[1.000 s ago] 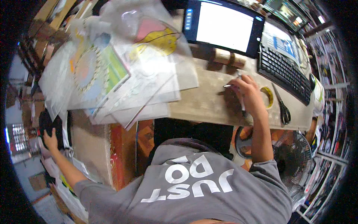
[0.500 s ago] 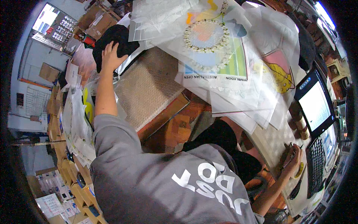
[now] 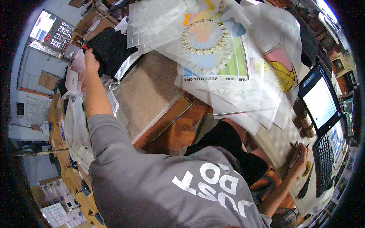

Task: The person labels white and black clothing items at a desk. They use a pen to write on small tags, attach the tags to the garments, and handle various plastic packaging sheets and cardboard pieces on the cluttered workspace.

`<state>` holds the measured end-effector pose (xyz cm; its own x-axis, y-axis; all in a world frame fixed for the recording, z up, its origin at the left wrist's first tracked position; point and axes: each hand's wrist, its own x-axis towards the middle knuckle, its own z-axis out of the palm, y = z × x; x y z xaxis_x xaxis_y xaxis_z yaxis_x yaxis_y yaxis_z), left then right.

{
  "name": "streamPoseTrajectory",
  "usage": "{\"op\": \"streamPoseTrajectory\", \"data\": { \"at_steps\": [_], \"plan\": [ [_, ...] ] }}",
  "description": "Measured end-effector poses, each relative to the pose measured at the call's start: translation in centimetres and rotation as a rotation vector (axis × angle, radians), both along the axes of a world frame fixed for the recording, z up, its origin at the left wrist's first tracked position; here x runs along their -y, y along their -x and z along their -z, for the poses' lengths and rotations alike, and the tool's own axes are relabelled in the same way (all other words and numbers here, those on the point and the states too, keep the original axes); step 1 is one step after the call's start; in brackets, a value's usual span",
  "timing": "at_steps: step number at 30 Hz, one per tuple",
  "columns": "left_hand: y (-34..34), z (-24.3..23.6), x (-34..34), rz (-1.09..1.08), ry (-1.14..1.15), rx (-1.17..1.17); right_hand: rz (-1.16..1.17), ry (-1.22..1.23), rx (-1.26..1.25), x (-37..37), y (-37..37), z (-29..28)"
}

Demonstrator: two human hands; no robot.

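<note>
My left hand (image 3: 91, 57) reaches to the left edge of a dark black item (image 3: 108, 51), its fingers curled around something small that I cannot make out, near a bit of red. My right hand (image 3: 299, 161) is closed on a slim pen (image 3: 294, 162) over the beige desk (image 3: 271, 148), beside a yellow tape roll (image 3: 307, 170) and black scissors (image 3: 304, 187). Loose translucent sheets and bags (image 3: 266, 102) cover colourful printed pictures (image 3: 235, 57) at the top centre.
A bubble-wrap-covered surface (image 3: 146, 95) lies left of the sheets. The screen (image 3: 319, 98), black keyboard (image 3: 325, 161) and cardboard rolls (image 3: 304, 123) line the right. Cardboard boxes and papers (image 3: 74, 182) crowd the left, and a fan (image 3: 283, 218) stands low at the right.
My view has turned sharply left since the first frame. My left hand has slid from atop the black item to its left edge, its spread fingers now curled. My right hand keeps the pen.
</note>
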<state>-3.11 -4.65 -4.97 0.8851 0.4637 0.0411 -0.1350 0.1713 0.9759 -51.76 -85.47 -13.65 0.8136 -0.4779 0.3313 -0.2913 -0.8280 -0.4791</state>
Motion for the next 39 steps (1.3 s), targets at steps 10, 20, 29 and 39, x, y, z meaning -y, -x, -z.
{"op": "streamPoseTrajectory", "data": {
  "at_steps": [10,20,29,39],
  "plan": [
    [1.4,-5.7,9.3,0.004,-0.28,0.31,0.017,0.01,0.065,0.1,-0.6,-0.7],
    [17.8,-6.9,37.6,1.328,-0.481,0.685,0.008,0.096,0.028,-0.7,0.1,-2.0],
    [25.5,0.9,45.5,1.635,-0.845,0.297,0.021,0.085,0.033,-0.5,0.1,-1.9],
    [25.4,3.3,49.4,0.731,-1.464,0.368,0.048,-0.016,0.03,-1.0,-0.2,-2.3]
  ]
}}
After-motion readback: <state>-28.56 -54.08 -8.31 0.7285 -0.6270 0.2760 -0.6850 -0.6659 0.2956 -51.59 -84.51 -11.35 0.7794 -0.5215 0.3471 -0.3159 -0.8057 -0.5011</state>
